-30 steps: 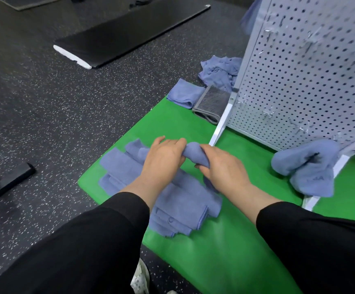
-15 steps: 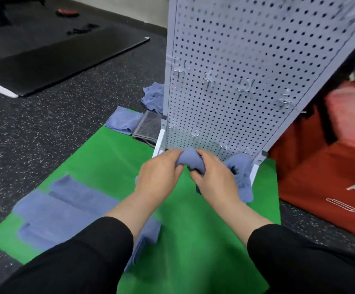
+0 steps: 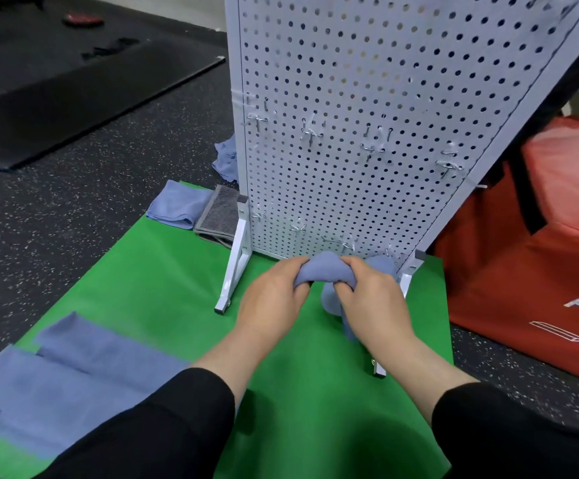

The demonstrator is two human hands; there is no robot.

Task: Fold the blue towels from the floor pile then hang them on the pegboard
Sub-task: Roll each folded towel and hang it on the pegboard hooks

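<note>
- Blue towel [image 3: 319, 269], folded into a thick soft roll, held up just in front of the pegboard's [image 3: 367, 126] lower edge, matte slate-blue, arched in the middle between both hands.
- Left hand [image 3: 274, 305] closed in a grip on the roll's left end, fingers curled over the top.
- Right hand [image 3: 371, 299] closed in a grip on the right end, thumb tucked under.
- Second blue towel [image 3: 333, 302] bunched at the board's foot, partly hidden behind the right hand.
- Flat blue towels [image 3: 73, 378] spread on the green mat [image 3: 163, 271] at 8 o'clock from the hands.
- Folded blue cloth [image 3: 177, 205] and grey cloth [image 3: 217, 219] at 11 o'clock, touching side by side.
- Metal hooks [image 3: 310, 133] in rows across the white board.
- Red bag [image 3: 529, 271] at 3 o'clock.
</note>
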